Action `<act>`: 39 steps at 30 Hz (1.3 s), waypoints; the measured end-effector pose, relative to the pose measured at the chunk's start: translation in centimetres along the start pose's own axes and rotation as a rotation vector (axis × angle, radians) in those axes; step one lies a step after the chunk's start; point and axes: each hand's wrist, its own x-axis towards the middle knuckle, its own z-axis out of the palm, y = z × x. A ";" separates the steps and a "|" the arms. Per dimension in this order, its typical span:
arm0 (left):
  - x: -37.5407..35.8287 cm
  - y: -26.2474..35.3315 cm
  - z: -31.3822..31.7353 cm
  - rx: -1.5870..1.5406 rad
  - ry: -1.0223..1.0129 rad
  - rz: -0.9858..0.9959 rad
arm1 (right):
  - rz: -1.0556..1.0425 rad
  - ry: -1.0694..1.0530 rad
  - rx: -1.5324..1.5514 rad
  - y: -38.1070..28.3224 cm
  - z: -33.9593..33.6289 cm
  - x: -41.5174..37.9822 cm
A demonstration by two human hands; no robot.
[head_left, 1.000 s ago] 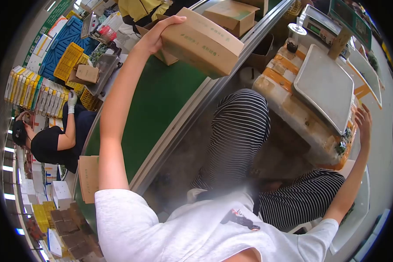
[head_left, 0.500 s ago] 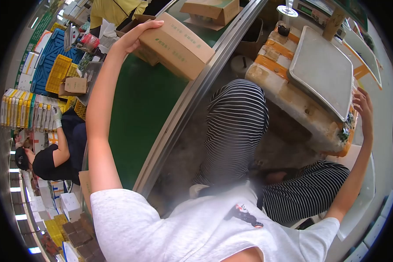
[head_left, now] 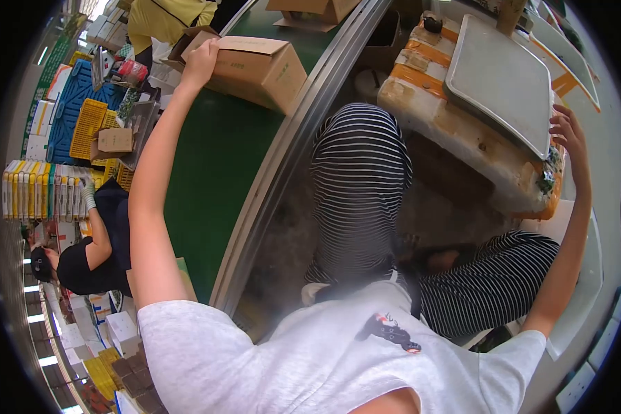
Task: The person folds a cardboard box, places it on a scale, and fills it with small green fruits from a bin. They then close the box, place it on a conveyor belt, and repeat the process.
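My left hand (head_left: 201, 63), arm stretched far out, grips the upper edge of a brown cardboard carton (head_left: 245, 73) with faint green print. The carton stands on the green conveyor belt (head_left: 203, 162), one end close to the metal rail, with flaps raised on the hand's side. On the other side my right hand (head_left: 569, 132) has its fingers loosely spread beside the edge of a grey metal scale platform (head_left: 501, 83). That platform rests on a worn white foam box (head_left: 455, 138) bound with orange tape. A small dark green bundle (head_left: 547, 181) sits at the foam box's near corner.
Another carton (head_left: 317, 10) is farther along the belt. The metal rail (head_left: 269, 162) runs between belt and my striped knees. At left, a person in black (head_left: 83, 265) reaches toward stacked white and yellow trays (head_left: 45, 191). A person in yellow (head_left: 165, 24) stands at the top.
The carton has turned, so its flap and long side now show, and my left hand sits at its edge. My right hand stays by the platform. The whole view has shifted slightly.
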 end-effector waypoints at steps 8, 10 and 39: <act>-1.1 7.0 -4.5 0.607 0.248 0.090 | -0.250 -0.218 -0.003 -3.0 6.1 -1.9; -1.2 11.2 -6.7 0.576 0.314 -0.001 | -0.158 -0.441 -0.061 -4.2 10.2 -3.3; -4.9 45.1 12.8 0.021 -1.333 1.116 | 0.116 0.326 -0.776 3.4 33.0 -16.0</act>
